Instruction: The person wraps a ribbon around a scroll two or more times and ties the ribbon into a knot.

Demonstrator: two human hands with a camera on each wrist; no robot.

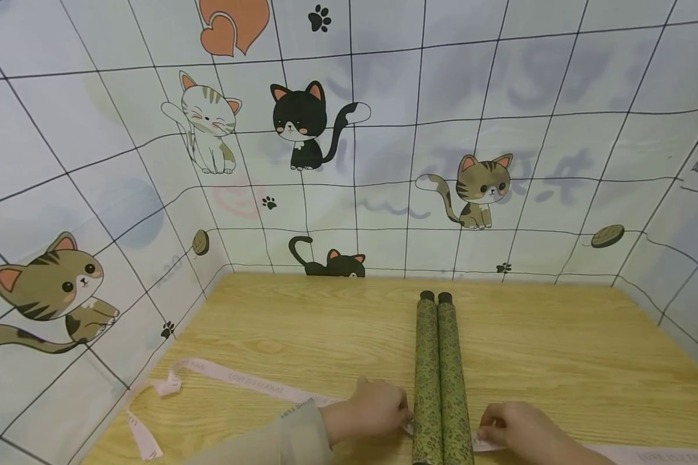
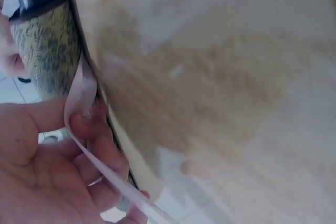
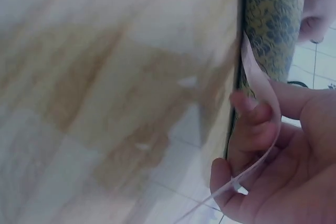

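Two patterned green scroll rolls [image 1: 440, 381] with black end knobs lie side by side on the table, pointing away from me. A pale pink printed ribbon [image 1: 256, 383] runs crosswise and passes under them, showing on both sides. Close against the rolls' left side, my left hand [image 1: 378, 408] pinches the ribbon [image 2: 81, 88] between thumb and fingers. My right hand [image 1: 520, 431] pinches it just right of the rolls. In the right wrist view, the ribbon [image 3: 258, 80] loops over the fingers beside a roll [image 3: 274, 32]. The stretch beneath the rolls is hidden.
The wood-grain table [image 1: 302, 316] meets a white gridded wall covering with printed cats [image 1: 299, 126] at the back and sides. The ribbon's left end [image 1: 144, 439] curls and hangs near the table's left edge; its other part [image 1: 651, 454] stretches out of view rightward.
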